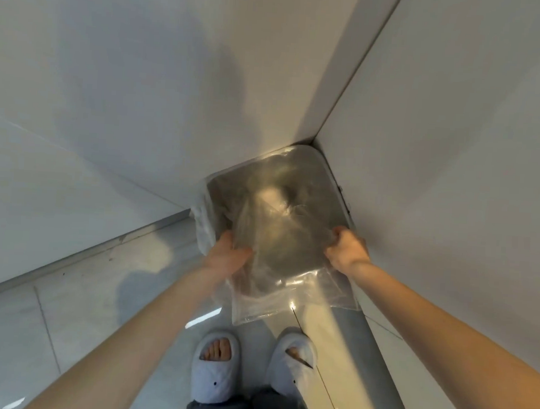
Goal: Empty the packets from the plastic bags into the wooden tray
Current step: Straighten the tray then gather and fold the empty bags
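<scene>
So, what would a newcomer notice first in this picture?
A large clear plastic bag, blurred, stretched between the left hand and the right hand in the middle. Behind it a lined bin sits in the corner of white walls. Near the bottom stand two pale open-toe slippers on a glossy tiled floor.

Domestic interior, most likely a home. The floor (75,312) is laid with glossy pale tiles, and plain white walls (112,68) meet in a corner directly above a lined bin (218,198) that stands on those tiles, tight against both walls. Below the bin, nearest the camera, a person's feet wear soft white open-toe house slippers (214,371) with loose grey trouser hems just beneath them, which is indoor home dress rather than work or shop wear.
</scene>
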`<action>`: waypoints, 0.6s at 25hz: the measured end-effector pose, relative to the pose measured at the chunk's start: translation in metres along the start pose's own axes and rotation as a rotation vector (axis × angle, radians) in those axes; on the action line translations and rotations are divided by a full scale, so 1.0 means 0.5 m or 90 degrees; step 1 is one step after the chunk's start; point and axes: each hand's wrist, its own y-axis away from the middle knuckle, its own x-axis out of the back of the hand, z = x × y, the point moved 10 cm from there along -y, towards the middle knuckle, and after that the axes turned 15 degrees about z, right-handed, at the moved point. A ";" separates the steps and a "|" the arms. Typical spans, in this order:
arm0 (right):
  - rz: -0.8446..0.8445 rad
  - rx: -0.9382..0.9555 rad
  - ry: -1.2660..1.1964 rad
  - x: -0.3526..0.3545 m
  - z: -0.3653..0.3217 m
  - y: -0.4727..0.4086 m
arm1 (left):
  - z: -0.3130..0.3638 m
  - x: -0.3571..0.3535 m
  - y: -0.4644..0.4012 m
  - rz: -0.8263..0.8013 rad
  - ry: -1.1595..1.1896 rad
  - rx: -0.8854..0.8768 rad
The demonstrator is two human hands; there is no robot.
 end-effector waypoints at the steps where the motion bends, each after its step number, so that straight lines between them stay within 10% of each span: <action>1: -0.007 0.013 0.012 -0.017 -0.004 -0.017 | 0.000 -0.013 -0.021 -0.003 -0.012 0.000; 15: -0.027 0.111 0.134 -0.054 -0.041 -0.047 | 0.028 -0.077 -0.029 -0.025 -0.252 -0.126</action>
